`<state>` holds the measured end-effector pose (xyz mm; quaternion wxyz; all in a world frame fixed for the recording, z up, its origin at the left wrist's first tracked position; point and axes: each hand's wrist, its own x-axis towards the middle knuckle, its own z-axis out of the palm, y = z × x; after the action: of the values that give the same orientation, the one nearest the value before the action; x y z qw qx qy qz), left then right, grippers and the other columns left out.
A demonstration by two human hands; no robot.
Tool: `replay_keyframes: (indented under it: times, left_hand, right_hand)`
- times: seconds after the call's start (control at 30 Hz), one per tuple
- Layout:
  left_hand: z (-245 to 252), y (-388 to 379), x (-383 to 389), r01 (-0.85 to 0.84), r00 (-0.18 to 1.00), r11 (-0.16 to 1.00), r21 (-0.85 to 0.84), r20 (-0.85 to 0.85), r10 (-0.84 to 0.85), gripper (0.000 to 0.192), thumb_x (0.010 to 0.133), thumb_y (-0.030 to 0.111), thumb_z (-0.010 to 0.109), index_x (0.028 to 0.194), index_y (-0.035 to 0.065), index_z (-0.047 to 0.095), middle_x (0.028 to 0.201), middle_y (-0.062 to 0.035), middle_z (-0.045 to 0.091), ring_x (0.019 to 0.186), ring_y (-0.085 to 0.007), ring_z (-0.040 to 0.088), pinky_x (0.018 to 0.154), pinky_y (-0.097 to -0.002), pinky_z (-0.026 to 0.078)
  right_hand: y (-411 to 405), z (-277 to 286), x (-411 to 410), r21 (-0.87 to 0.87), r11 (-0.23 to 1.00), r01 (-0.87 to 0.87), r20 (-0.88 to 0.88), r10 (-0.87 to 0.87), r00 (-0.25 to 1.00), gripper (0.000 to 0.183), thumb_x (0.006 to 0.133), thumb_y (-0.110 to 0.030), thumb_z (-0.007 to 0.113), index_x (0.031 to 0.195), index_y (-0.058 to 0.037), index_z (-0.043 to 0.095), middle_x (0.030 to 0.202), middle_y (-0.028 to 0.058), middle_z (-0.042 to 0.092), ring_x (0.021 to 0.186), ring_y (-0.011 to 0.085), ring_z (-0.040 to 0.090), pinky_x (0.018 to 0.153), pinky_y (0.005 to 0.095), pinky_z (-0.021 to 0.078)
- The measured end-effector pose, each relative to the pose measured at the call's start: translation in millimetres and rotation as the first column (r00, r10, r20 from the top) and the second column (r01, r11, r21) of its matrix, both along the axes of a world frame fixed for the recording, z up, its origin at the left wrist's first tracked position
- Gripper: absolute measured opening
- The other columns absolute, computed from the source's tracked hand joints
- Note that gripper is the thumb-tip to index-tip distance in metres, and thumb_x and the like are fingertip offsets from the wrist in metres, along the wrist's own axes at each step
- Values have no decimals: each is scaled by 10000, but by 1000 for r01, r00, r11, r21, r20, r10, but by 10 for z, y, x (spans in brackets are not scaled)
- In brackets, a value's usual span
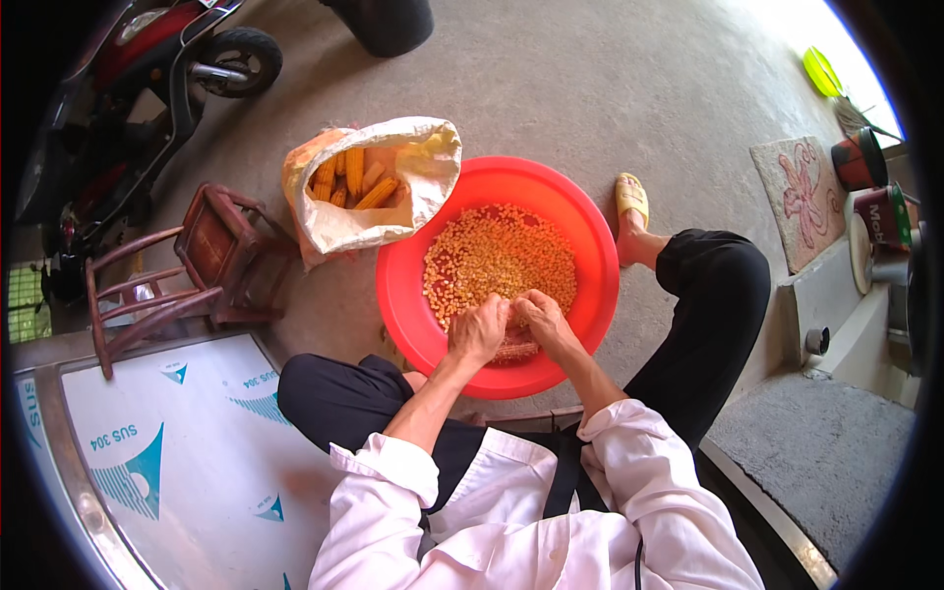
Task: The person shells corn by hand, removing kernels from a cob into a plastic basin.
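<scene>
My left hand point(478, 330) and my right hand point(542, 318) meet over the near half of a red plastic basin point(498, 385). The fingers of both are curled, with the thumbs close together. Whatever is between them is hidden by the hands. Loose yellow corn kernels point(494, 251) spread across the basin's bottom. Just below my hands, against the near wall, lie reddish pieces that look like stripped corncobs point(516, 346). A white woven sack point(431, 166) stands open at the basin's far left rim, with several ears of corn point(355, 171) inside.
A wooden chair point(217, 236) stands left of the sack, near a parked motor scooter point(243, 63). A film-covered metal panel point(214, 457) lies at lower left. My slippered foot point(632, 203) is right of the basin. A dark bucket point(387, 26) stands far off; a floral mat point(800, 199) leans at right.
</scene>
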<state>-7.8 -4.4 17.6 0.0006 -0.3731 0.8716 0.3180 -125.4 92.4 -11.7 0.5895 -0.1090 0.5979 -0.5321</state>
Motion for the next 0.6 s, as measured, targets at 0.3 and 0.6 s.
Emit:
replay_keyframes:
  times: [0.3, 0.6]
  left_hand:
    - [-541, -139, 318, -82, 973, 996, -25, -217, 75, 406, 971, 375, 350, 811, 70, 565, 605, -170, 586, 437, -293, 553, 382, -406, 411]
    - [-180, -173, 148, -350, 913, 394, 850, 216, 346, 398, 978, 373, 318, 829, 106, 572, 553, -77, 540, 354, -178, 448, 317, -326, 296]
  right_hand:
    - [-66, 208, 83, 125, 986, 108, 321, -143, 936, 318, 961, -318, 479, 1139, -61, 535, 893, 71, 607, 677, 194, 624, 557, 310, 540]
    - [-51, 17, 120, -3, 971, -239, -570, 194, 798, 358, 958, -371, 450, 1157, -81, 517, 859, 189, 643, 796, 342, 642, 727, 415, 501]
